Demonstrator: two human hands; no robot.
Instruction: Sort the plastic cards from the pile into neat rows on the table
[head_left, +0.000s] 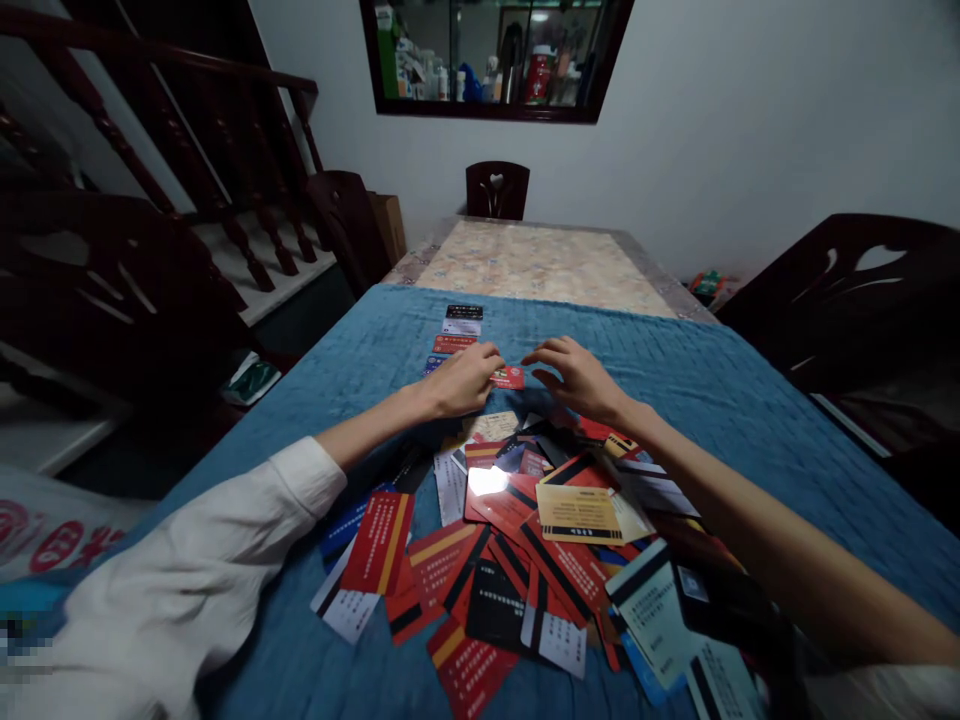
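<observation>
My left hand (466,382) is closed, its fingertips on the left end of a red card (511,378) just above the blue cloth. Just right of that card, my right hand (576,380) hovers with curved fingers apart and nothing in them. Beyond and beside my left hand runs a column of cards: a black card (465,312), a whitish card (461,327), a red card (454,344) and a blue card (433,364) partly hidden by the hand. Nearer to me, a loose pile of overlapping cards holds a yellow card (577,512), a black card (495,604) and several red ones.
The blue cloth (330,380) covers the near part of the table; a patterned cover (540,262) shows at the far end. Dark wooden chairs (497,190) stand around it. A stair railing (150,90) is at the left, with a plastic bag (60,525) near my left sleeve.
</observation>
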